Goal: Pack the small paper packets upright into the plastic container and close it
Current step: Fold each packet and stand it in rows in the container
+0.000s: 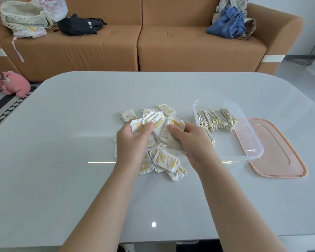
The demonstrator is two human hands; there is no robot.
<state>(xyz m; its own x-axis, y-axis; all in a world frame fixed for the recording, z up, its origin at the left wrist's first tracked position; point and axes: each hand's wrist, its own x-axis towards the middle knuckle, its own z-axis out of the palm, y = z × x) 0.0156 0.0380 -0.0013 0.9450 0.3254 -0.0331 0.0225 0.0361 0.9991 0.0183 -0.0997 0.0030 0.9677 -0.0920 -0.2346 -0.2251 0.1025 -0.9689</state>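
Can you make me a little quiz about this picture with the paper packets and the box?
1. True or false: the pink lid is already on the plastic container.
2. The row of packets in the container is: A) lying flat, B) standing upright, C) rolled up.
3. Fill in: the left hand and right hand both hold a bunch of packets above the ____ of loose packets on the table.

Key: 1 false; 2 B; 3 pile.
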